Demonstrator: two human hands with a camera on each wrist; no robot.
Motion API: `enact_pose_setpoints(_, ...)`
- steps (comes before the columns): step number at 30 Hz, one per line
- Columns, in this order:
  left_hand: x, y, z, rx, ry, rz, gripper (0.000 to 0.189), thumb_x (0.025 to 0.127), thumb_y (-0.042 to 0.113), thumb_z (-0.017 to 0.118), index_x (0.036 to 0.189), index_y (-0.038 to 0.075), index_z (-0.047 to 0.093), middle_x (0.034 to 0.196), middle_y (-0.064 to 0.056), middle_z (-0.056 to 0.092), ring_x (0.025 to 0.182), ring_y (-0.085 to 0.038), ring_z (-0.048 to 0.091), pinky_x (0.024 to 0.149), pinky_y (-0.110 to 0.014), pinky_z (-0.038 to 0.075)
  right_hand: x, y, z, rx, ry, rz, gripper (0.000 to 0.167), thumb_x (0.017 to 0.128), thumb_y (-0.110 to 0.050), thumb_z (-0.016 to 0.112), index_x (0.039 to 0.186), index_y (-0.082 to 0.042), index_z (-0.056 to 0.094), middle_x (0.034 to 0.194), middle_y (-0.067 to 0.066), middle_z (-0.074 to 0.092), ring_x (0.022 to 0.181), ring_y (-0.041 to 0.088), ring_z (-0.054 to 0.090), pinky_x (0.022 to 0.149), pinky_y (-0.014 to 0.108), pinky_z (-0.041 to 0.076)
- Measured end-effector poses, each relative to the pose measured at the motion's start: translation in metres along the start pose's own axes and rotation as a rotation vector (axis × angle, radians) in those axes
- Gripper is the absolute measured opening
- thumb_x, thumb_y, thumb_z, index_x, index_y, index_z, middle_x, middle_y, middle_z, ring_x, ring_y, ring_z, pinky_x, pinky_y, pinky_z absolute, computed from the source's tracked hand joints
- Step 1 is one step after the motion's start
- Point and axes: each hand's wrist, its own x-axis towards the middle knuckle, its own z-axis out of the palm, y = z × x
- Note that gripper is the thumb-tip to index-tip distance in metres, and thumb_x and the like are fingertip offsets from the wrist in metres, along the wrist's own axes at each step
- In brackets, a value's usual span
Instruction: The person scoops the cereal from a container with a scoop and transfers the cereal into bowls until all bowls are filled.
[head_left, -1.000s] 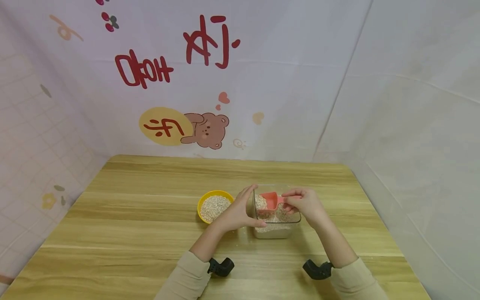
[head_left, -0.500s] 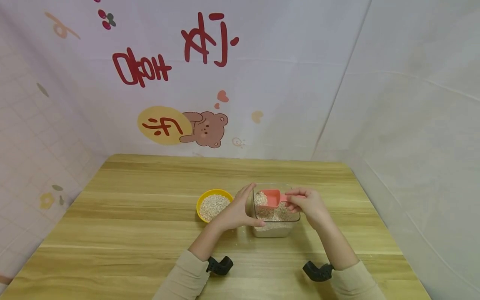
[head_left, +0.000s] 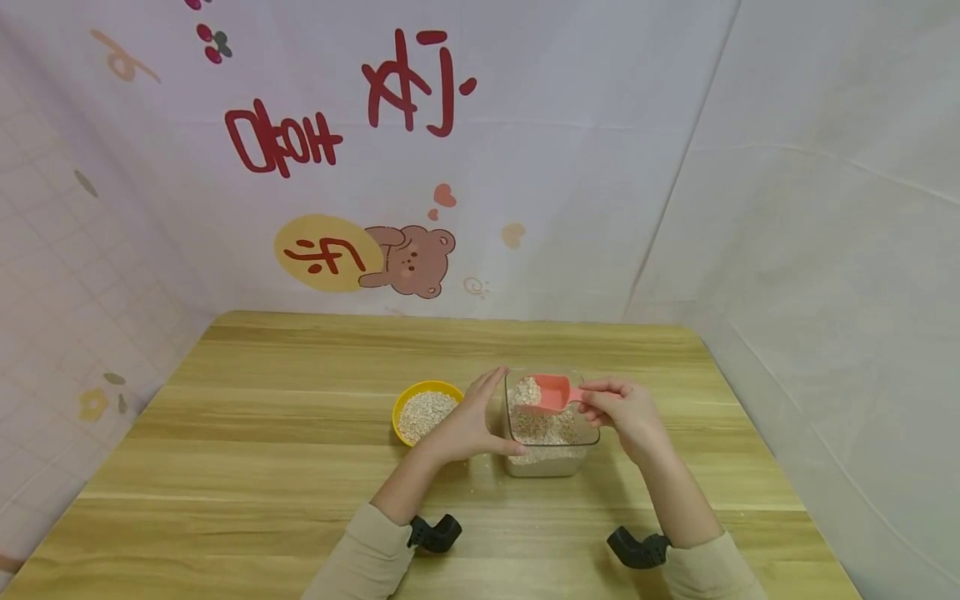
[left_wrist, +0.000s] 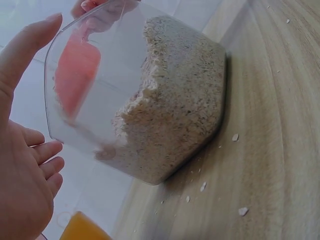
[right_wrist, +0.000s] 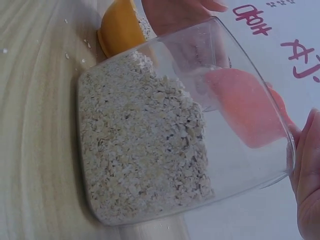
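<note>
My right hand (head_left: pixel 630 417) pinches the handle of a coral-pink scoop (head_left: pixel 553 395). A heap of rolled oats (head_left: pixel 528 392) lies at the front of the scoop, which is held in the upper part of a clear rectangular container (head_left: pixel 546 463). Below it, the container is partly filled with oats (right_wrist: pixel 140 145), their surface sloping and hollowed. My left hand (head_left: pixel 467 429) rests against the container's left side, thumb at the near rim corner and fingers spread toward the far corner. Through the clear wall in the left wrist view, the scoop (left_wrist: pixel 77 75) shows above the oats.
A yellow bowl (head_left: pixel 399 423) of oats stands just left of the container, partly behind my left hand. Loose flakes (left_wrist: pixel 243 211) are scattered on the wooden table (head_left: pixel 247 467). White printed cloth (head_left: pixel 570 192) hangs around the back and sides.
The right hand has lifted the scoop and drawn it slightly right and back, with oats in it. My left hand keeps its place at the container; the bowl has stayed put.
</note>
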Motion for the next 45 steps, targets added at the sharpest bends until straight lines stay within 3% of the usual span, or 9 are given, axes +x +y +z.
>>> enact_pose_setpoints(20, -0.012, 0.003, -0.014, 0.031, 0.055, 0.007, 0.121, 0.062, 0.054, 0.085, 0.154, 0.032, 0.01, 0.158, -0.002, 0.011, 0.141, -0.025, 0.016, 0.106, -0.057, 0.025, -0.01, -0.014, 0.005, 0.121, 0.044, -0.017, 0.016, 0.09, 0.001, 0.062, 0.104, 0.008, 0.064, 0.07, 0.007, 0.067, 0.057, 0.011, 0.061, 0.054, 0.021, 0.052)
enact_pose_setpoints(25, -0.017, 0.001, -0.02, 0.032, 0.064, 0.023, 0.12, 0.064, 0.045, 0.088, 0.154, 0.031, 0.009, 0.158, -0.001, 0.011, 0.142, -0.023, 0.015, 0.107, -0.055, 0.023, -0.009, -0.016, 0.013, 0.129, 0.036, -0.022, 0.016, 0.09, 0.002, 0.061, 0.104, 0.01, 0.064, 0.07, 0.007, 0.067, 0.056, 0.011, 0.06, 0.053, 0.021, 0.052)
enact_pose_setpoints(35, -0.03, -0.009, -0.037, 0.072, 0.1, -0.027, 0.122, 0.06, 0.054, 0.086, 0.154, 0.028, 0.014, 0.158, 0.0, 0.014, 0.141, -0.023, 0.017, 0.108, -0.054, 0.025, -0.004, -0.02, 0.033, 0.127, 0.009, -0.031, 0.024, 0.089, 0.003, 0.061, 0.109, 0.015, 0.059, 0.07, 0.008, 0.066, 0.056, 0.011, 0.06, 0.053, 0.021, 0.052)
enact_pose_setpoints(45, -0.047, -0.028, -0.055, 0.043, 0.149, -0.05, 0.123, 0.058, 0.046, 0.09, 0.154, 0.021, 0.017, 0.157, -0.007, 0.016, 0.142, -0.027, 0.014, 0.107, -0.058, 0.023, 0.004, -0.022, 0.055, 0.105, -0.035, -0.027, 0.024, 0.087, 0.003, 0.064, 0.107, 0.016, 0.062, 0.069, 0.011, 0.066, 0.054, 0.011, 0.06, 0.052, 0.021, 0.052)
